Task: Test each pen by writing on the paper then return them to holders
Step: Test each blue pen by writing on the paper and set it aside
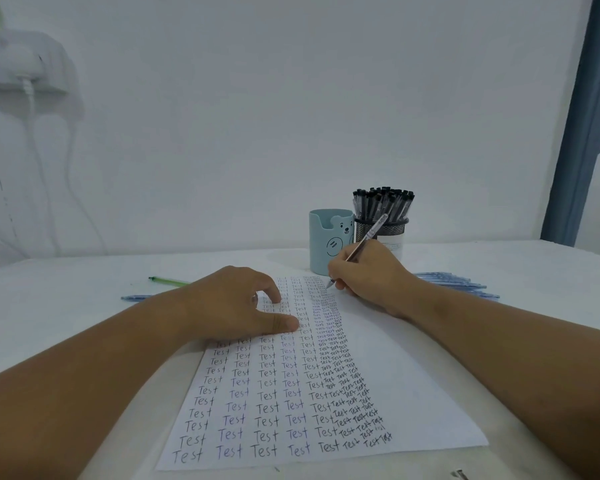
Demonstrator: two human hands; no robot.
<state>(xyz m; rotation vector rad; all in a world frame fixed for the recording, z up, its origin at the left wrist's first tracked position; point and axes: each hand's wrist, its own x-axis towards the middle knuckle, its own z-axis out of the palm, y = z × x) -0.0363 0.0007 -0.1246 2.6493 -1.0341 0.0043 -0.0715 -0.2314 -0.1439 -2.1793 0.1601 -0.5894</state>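
Note:
A white sheet of paper (pixel 406 393) lies on the table, filled with columns of the word "Test". My right hand (pixel 368 275) grips a clear pen (pixel 366 239), its tip touching the paper near the far right top. My left hand (pixel 236 303) rests on the upper left of the sheet, fingers bent and thumb pressing down. Behind the paper stand a light blue bear holder (pixel 326 242) and a black mesh holder (pixel 390 225) packed with several black-capped pens (pixel 383 200).
Several blue pens (pixel 465 284) lie on the table right of my right wrist. A green pen (pixel 168 281) and a blue pen (pixel 136 297) lie left of the paper. White cables hang on the wall at far left. A blue door frame (pixel 582 116) stands at the right.

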